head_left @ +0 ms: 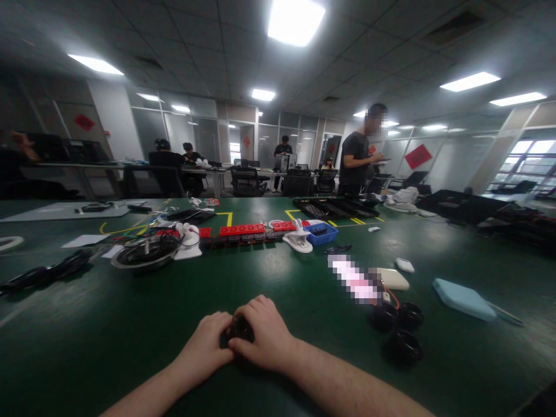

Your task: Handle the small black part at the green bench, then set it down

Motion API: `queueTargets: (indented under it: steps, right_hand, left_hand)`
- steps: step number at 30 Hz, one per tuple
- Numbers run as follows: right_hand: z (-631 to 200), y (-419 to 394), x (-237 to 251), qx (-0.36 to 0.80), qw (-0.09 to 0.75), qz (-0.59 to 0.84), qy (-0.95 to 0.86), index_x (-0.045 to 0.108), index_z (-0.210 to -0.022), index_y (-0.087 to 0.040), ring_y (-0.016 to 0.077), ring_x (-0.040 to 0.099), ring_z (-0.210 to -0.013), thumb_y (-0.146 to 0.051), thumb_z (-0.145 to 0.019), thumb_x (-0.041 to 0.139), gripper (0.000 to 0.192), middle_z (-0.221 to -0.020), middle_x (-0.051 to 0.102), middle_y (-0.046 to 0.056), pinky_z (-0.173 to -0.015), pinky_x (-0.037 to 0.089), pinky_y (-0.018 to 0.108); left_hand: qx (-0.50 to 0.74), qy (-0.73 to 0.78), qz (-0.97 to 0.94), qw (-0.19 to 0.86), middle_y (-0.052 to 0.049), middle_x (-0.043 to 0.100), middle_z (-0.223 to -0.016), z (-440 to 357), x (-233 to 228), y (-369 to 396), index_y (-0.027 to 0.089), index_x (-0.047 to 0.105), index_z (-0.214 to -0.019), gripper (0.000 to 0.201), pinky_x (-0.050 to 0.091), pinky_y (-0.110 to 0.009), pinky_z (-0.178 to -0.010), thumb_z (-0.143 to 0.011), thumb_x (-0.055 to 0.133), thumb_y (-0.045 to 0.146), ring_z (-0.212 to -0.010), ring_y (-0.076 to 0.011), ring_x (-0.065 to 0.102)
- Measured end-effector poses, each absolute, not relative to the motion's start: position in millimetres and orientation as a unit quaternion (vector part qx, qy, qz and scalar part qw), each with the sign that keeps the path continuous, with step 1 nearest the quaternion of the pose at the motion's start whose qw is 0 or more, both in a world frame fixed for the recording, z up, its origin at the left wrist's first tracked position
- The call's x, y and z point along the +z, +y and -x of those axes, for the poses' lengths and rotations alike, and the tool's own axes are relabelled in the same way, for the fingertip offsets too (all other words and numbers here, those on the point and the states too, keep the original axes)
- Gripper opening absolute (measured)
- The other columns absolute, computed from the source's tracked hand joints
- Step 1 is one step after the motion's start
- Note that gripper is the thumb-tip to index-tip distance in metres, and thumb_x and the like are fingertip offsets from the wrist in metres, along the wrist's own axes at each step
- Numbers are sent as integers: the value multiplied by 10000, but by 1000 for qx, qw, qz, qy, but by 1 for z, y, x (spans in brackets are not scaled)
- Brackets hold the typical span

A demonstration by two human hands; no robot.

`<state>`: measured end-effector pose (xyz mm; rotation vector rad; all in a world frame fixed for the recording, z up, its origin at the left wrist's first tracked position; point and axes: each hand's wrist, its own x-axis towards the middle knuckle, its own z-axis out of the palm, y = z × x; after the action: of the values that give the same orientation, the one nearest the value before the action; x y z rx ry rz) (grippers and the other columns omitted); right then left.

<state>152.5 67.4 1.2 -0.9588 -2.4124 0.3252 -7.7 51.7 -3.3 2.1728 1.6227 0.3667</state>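
Note:
Both my hands are closed around a small black round part (241, 329) on the green table in front of me. My left hand (208, 341) grips its left side, while the fingers of my right hand (267, 336) curl over its top and right side. Most of the part is hidden by my fingers, so its exact kind cannot be made out. Off to the right stand several similar black round parts (403, 347), with an orange wire beside them.
Across the green table (278, 275) lie a metal bowl (145, 255), a row of red and black blocks (243, 233), a blue bin (321, 233), black trays (334, 207), a light-blue case (464, 299), a cream box (393, 279) and black cables (47, 272). A person (358, 153) stands beyond the table.

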Motion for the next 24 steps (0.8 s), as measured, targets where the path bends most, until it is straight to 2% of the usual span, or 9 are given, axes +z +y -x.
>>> queueTargets:
  steps: [7, 16, 21, 24]
  right_hand:
    - [-154, 69, 3, 118, 241, 321, -908, 549, -904, -178, 182, 439, -848, -310, -691, 638, 266, -865, 553, 32, -756, 331, 303]
    - [-155, 68, -1, 99, 257, 305, -912, 563, -964, -202, 182, 420, -867, -238, -703, 581, 264, -932, 502, 33, -748, 337, 301]
    - [-155, 67, 0, 94, 245, 304, -916, 560, -971, -196, 177, 407, -860, -320, -735, 596, 269, -903, 493, 31, -743, 330, 303]
    - [-155, 67, 2, 89, 243, 305, -917, 566, -980, -198, 172, 407, -858, -351, -795, 550, 241, -895, 505, 33, -746, 327, 301]
  left_hand:
    - [141, 578, -777, 207, -3, 556, -786, 10, -5, 53, 193, 535, -736, 132, 362, -280, -691, -630, 523, 271, -766, -178, 502]
    - [140, 586, -764, 233, -13, 565, -850, 7, 2, 49, 191, 557, -810, 202, 382, -293, -744, -615, 503, 195, -828, -183, 513]
    - [138, 584, -764, 238, -13, 563, -857, 9, -2, 51, 186, 561, -823, 213, 386, -290, -743, -615, 516, 191, -832, -181, 514]
    - [150, 574, -772, 230, -5, 565, -830, 10, -4, 52, 188, 568, -803, 181, 385, -286, -722, -638, 551, 258, -807, -179, 515]
